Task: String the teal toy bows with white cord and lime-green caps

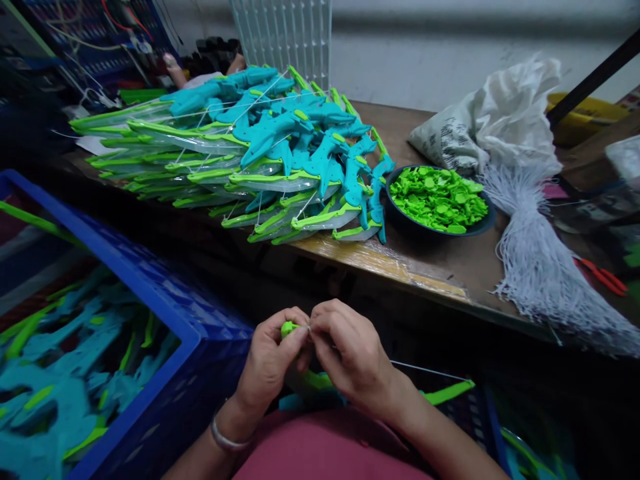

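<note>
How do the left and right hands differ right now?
Wrist: the left hand has a silver bangle at its wrist; the right hand's wrist is bare.
Grip: the left hand holds a green piece; the right hand pinches what looks like a thin white strand.
View: the left hand shows more of its thumb side, the right hand more of its back.
Shared: both are ungloved, fingertips close together.

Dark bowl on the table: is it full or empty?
Full: small green plastic pieces are heaped to about rim level in the dark bowl.
</note>
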The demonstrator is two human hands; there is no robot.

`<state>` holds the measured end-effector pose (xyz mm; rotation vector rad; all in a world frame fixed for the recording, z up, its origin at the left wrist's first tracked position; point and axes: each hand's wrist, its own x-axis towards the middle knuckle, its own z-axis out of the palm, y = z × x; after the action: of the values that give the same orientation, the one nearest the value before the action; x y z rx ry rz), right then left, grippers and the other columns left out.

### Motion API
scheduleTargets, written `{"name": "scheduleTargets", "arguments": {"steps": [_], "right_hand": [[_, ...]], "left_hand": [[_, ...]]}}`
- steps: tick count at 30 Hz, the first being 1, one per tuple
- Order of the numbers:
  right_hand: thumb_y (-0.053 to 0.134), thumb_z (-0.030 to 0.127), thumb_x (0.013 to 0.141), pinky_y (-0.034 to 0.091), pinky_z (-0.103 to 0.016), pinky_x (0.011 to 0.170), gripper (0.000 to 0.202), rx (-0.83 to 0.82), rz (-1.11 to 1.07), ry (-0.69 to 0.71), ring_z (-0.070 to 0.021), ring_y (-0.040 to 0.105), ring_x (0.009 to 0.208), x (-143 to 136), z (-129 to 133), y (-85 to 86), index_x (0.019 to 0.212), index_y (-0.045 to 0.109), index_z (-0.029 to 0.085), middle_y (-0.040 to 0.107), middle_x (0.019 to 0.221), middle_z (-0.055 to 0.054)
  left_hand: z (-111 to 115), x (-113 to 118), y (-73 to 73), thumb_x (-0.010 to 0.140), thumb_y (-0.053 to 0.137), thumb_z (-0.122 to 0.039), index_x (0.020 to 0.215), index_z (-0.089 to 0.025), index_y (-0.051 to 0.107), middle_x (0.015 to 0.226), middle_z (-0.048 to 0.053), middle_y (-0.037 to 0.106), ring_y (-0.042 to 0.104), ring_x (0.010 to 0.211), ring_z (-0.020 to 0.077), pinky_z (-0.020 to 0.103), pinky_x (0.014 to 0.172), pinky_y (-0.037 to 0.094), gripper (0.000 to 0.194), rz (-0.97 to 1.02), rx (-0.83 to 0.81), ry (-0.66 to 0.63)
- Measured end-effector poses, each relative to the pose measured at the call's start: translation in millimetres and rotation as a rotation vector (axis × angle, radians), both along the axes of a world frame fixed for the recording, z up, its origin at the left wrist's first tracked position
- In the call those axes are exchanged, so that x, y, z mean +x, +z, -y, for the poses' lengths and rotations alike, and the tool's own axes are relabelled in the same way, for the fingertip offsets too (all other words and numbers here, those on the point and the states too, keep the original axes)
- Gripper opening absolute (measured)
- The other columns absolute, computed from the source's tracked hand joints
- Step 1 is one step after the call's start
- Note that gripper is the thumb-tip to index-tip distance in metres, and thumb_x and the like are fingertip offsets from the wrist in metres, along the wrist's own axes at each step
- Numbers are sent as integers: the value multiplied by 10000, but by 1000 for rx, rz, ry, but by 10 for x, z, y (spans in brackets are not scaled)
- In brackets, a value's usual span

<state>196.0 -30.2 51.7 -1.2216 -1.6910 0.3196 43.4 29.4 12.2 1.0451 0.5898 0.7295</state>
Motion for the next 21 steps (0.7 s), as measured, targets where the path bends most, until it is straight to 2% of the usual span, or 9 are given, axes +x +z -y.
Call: {"name": "scheduleTargets", "arguments": {"steps": [6,8,15,21], "right_hand": [[554,114,953,454,-221,628,88,-229,-254,-67,-96,559,689,-32,59,80,900,561,183,586,813,12],[586,125,948,460,-205,620,66,-257,-291,-86,-87,572,676,-24,58,82,919,577,184,600,799,24],[590,76,973,498,-253,712,94,-35,-103,-79,-134,601,800,-7,35,-19,937,607,161,623,884,-45],[569,30,970,535,-281,734,125,61,15,-106,-165,610,849,-61,29,-106,1007,623,137,645,942,-96]], "left_hand": [[49,19,9,937,696,-277,870,-195,651,579,-60,547,503,464,73,173,476,392,116,-77,40,88],[44,15,3,942,688,-274,871,-195,654,582,-59,546,502,462,75,176,470,393,111,-82,54,91],[-4,-5,6,953,666,-301,831,-185,649,658,-44,543,489,460,68,199,473,407,169,25,-6,-18],[-7,-7,0,949,670,-275,844,-180,652,717,-44,526,479,463,48,185,464,407,143,78,-81,-22]]}}
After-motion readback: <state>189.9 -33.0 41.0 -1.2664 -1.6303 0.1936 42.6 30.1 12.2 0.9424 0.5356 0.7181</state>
